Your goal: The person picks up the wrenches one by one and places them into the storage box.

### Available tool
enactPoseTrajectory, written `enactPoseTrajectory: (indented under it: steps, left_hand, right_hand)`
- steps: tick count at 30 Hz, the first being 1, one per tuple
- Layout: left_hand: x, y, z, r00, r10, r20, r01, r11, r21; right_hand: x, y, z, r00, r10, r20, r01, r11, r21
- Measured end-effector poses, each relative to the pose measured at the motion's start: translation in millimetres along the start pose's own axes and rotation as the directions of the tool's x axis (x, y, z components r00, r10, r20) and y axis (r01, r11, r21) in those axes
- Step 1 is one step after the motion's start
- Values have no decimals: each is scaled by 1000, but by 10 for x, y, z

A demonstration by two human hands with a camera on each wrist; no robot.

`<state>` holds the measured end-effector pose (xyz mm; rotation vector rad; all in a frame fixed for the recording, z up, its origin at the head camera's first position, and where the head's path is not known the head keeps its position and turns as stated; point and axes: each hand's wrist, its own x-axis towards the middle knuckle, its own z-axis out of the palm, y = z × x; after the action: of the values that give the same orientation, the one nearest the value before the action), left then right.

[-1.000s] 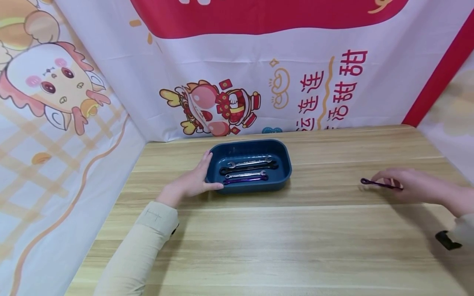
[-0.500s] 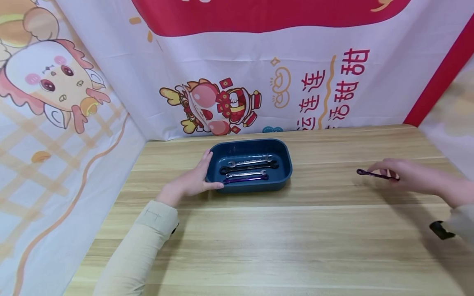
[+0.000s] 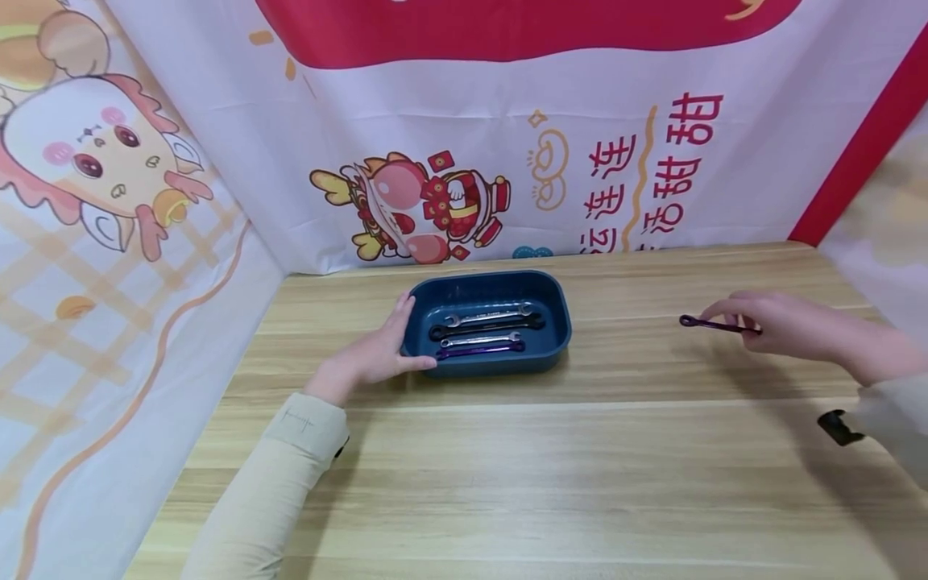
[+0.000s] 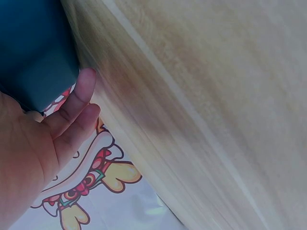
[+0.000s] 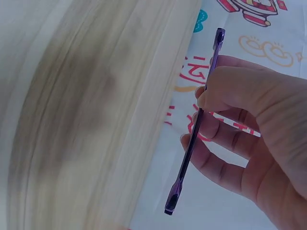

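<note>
A dark blue plastic box [image 3: 561,354] stands on the wooden table, with several wrenches lying side by side in it: a silver wrench [image 3: 487,315], a black wrench [image 3: 487,327], a smaller silver wrench [image 3: 482,340] and a purple wrench [image 3: 482,349]. My left hand [image 3: 373,354] rests on the box's left end, fingers and thumb spread; the left wrist view shows two fingers [image 4: 79,96] extended beside its wall. Well to the right of the box, my right hand [image 3: 779,326] pinches another purple wrench [image 5: 193,134] between thumb and fingertips, above the table. Both its ends stick out.
The wooden table [image 3: 544,475] extends in front of the box and to its right. A printed white cloth [image 3: 449,105] hangs along the back edge, and another printed cloth [image 3: 138,314] covers the left side.
My right hand has moved left and toward the back with the purple wrench, bringing it nearer the box. My left hand and the box have stayed in place.
</note>
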<state>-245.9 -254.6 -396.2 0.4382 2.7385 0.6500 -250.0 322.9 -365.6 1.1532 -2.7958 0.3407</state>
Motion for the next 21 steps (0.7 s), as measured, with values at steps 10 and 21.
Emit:
enactPoseTrajectory:
  steps: [10, 21]
  left_hand:
    - [7, 12, -8, 1000, 3, 6, -3, 1000, 4]
    - [-8, 25, -25, 1000, -13, 9, 13, 1000, 0]
  right_hand:
    - [188, -125, -29, 999, -1, 45, 1, 1000, -11]
    - [464, -284, -105, 988, 32, 151, -36, 999, 20]
